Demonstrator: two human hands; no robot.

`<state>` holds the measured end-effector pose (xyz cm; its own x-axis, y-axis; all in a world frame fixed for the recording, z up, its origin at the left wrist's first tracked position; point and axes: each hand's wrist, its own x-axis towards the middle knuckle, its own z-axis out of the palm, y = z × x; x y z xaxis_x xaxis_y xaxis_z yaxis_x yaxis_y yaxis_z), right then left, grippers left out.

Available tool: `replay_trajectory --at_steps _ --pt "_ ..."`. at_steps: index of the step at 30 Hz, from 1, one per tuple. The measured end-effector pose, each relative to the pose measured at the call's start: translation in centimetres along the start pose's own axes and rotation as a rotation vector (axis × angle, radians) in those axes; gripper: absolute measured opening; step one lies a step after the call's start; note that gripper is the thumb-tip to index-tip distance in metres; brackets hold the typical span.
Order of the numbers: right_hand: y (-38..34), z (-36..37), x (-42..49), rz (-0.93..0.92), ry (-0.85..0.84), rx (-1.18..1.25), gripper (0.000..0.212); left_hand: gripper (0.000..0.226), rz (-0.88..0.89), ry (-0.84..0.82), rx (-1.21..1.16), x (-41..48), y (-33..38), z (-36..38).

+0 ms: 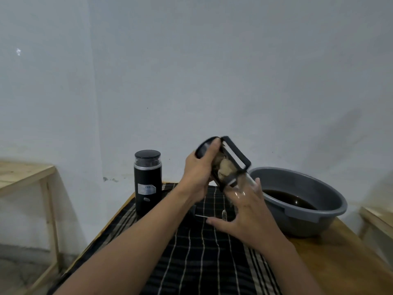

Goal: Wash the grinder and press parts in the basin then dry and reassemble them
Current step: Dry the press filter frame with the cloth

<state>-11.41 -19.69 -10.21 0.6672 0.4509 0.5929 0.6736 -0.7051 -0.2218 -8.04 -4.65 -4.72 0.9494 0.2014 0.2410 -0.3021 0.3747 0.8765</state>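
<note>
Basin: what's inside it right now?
The gray basin holds dark brown liquid with a glint on its surface. No parts show above it. The liquid is opaque, so the bottom and anything submerged are hidden. The right hand covers the basin's near-left part.

Tilted glass press [228, 167]; upright black grinder [147, 184] alongside
</note>
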Motion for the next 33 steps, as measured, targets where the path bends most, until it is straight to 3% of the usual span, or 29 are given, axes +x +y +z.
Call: replay_trajectory --at_steps 2,3,5,8,10,12,14,17,19,21,23,25,27,29,30,33 --pt "-0.8 -0.1 0.7 0.088 0.014 0.093 0.095 0.083 0.046 -0.010 0.066 -0.1 -0.5 0.6" --pt "-1.3 -0.2 0.8 0.130 0.021 0.281 0.092 0.085 0.064 -0.017 0.078 0.1 -0.6 0.8" --pt "-1.9 -0.1 0.8 0.133 -0.035 0.866 0.088 0.075 0.086 -0.060 0.072 0.5 -0.4 0.2" --pt "-1.9 -0.4 0.1 0.090 -0.271 1.769 0.097 0.043 0.073 -0.140 -0.007 0.5 -0.2 -1.0" --pt "-1.4 0.0 -0.4 0.061 -0.310 2.068 0.102 0.037 0.060 -0.195 -0.044 0.5 -0.1 -1.4" --pt "-1.2 -0.1 -0.3 0.114 -0.209 1.923 0.100 0.052 0.040 -0.200 -0.034 0.4 0.1 -1.1" --pt "-1.7 -1.0 0.0 0.155 -0.049 1.333 0.089 0.071 -0.023 -0.121 0.014 0.4 0.4 -0.8" --pt "-1.3 -1.8 0.6 0.143 0.071 0.355 0.089 0.069 -0.166 -0.093 -0.061 -0.3 0.4 -1.0" --pt "-1.2 -1.7 1.0 0.115 0.022 0.084 0.094 0.085 -0.181 -0.122 -0.143 -1.2 0.6 -0.5" --pt "-1.7 -1.7 1.2 0.064 -0.005 0.263 0.090 0.086 -0.117 -0.084 -0.070 -1.1 0.1 0.1" --pt "-2.1 -1.4 0.9 -0.004 0.010 0.827 0.083 0.091 -0.086 -0.023 -0.077 -0.6 -0.2 0.0" --pt "-2.4 -1.4 0.2 0.046 -0.149 1.488 0.092 0.090 -0.099 -0.044 -0.221 0.1 0.0 -0.5" --pt "-2.2 -1.3 -0.2 0.102 -0.210 1.761 0.101 0.091 -0.068 -0.136 -0.267 0.5 0.5 -0.9" --pt "-1.6 -1.4 -0.1 0.144 -0.123 1.653 0.106 0.090 -0.007 -0.158 -0.134 0.6 1.0 -0.8" --pt "-1.5 -1.8 0.1 0.143 -0.057 1.469 0.103 0.090 0.013 -0.114 -0.025 0.6 1.2 -0.7" --pt "-1.2 -2.5 0.7 0.064 0.097 0.609 0.080 0.050 0.020 -0.067 0.053 0.0 1.5 -0.9"
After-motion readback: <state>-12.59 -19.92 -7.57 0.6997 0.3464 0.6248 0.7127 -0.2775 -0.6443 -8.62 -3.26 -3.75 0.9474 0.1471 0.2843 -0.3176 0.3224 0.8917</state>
